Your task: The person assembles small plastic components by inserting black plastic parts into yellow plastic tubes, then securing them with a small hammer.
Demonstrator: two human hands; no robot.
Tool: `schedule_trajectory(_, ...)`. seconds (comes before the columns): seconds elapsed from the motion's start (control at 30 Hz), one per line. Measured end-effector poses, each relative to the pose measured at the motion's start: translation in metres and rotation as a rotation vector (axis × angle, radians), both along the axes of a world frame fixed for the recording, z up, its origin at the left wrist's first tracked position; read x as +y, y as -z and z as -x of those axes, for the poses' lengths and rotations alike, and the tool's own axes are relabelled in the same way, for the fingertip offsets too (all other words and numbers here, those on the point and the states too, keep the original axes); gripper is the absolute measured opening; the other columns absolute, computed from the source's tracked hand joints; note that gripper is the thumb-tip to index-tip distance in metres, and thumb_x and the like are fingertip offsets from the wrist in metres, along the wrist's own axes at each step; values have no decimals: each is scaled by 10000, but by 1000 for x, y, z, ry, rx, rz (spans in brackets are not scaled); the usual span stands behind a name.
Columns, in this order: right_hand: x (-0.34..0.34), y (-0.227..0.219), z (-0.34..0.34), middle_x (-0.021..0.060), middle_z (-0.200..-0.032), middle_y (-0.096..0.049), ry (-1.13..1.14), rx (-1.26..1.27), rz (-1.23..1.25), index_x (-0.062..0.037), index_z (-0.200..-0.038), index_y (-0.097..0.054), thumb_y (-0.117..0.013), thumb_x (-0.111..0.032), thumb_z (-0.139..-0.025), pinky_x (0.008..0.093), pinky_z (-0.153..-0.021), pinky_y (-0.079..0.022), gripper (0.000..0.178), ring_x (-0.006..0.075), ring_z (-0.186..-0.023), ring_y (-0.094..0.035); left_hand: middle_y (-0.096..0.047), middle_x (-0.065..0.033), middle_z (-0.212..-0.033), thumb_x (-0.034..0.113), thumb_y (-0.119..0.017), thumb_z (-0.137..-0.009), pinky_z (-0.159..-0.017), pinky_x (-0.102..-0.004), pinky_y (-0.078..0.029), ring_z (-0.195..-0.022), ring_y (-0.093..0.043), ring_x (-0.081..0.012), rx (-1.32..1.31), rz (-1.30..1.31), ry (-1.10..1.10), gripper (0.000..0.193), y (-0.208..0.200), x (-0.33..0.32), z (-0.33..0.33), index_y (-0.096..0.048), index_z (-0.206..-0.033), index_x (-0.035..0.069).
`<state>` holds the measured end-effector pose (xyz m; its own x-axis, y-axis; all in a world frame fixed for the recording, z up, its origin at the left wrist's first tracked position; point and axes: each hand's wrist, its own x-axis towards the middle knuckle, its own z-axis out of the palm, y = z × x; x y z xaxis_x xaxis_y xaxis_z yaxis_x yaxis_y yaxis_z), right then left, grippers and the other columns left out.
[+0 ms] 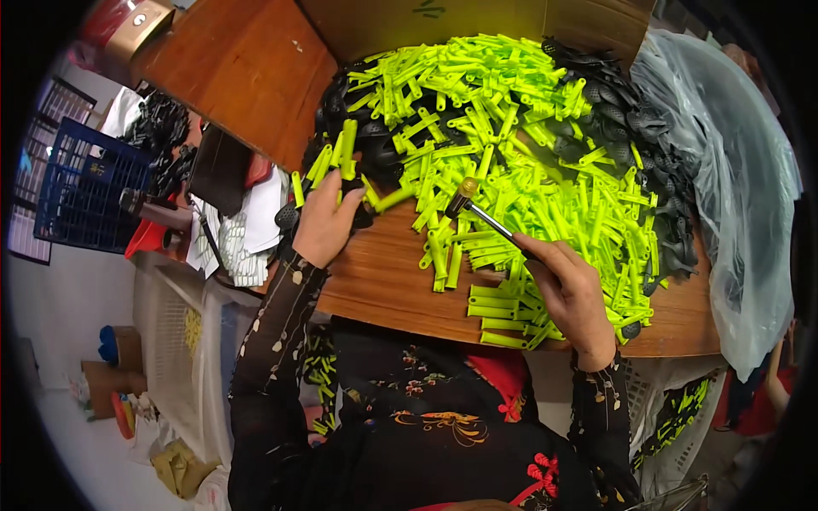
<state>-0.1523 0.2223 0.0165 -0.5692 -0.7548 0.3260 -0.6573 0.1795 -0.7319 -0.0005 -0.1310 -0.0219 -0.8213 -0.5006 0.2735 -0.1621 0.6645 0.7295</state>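
In my right hand (567,285) is a small hammer (487,223), gripped by its handle, with a silver shaft and a black and brass head. The head points up and left over a heap of bright yellow-green plastic handles (545,200). At the table's left side my left hand (328,217) is open, thumb apart from the fingers. Its fingertips are beside a few yellow-green handles (348,149), some standing up from black parts (379,153). The undersides of those fingers are hidden.
Black perforated parts (639,128) lie along the heap's right side on the wooden table (375,268). Cardboard (477,19) stands behind. Clear plastic sheeting (724,170) hangs at the right. To the left are a blue crate (89,183) and a brown wooden board (247,72).
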Motion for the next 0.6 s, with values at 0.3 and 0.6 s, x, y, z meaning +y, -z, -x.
schedule_trajectory(0.3, -16, 9, -17, 125, -861, -640, 14, 18, 99, -98, -1336, -687, -685, 25, -940, 383, -641, -495, 414, 278, -715, -628, -732, -44, -835, 238, -607, -1069, -721, -269, -506, -774, -671, -107, -121, -416, 364, 267, -17, -3, 64, -703, -1182, 16)
schedule_trajectory(0.6, -37, -4, 5, 147, -976, -685, 149, 198, 356, -75, -1358, -667, -671, 51, -939, 363, -705, -514, 438, 296, -802, -649, -547, 5, -814, 415, -529, -1111, -591, -238, -506, -616, -615, -107, -228, -1083, 611, 446, -27, 44, 67, -508, -1435, 110)
